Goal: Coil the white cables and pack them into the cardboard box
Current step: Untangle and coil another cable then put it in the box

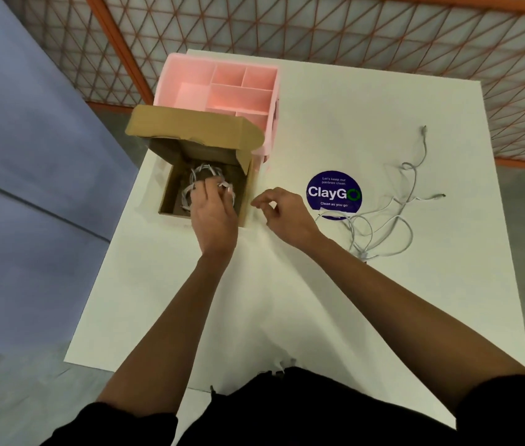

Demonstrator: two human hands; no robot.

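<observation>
An open cardboard box (pixel 167 194) stands at the white table's left edge, its lid flap raised at the back. Inside it lies a coiled white cable (pixel 201 172). My left hand (pixel 213 214) reaches into the box, fingers closed on that coil. Just right of the box, my right hand (pixel 282 214) hovers above the table with its fingers curled and apart, holding nothing. A loose tangle of white cables (pixel 386 217) lies on the table to the right, ends trailing towards the far side.
A pink compartment organiser (pixel 171 82) stands right behind the box. A round purple ClayGo sticker (pixel 333 191) is on the white table (pixel 319 300), between my right hand and the loose cables. Orange-framed mesh fencing runs behind the table.
</observation>
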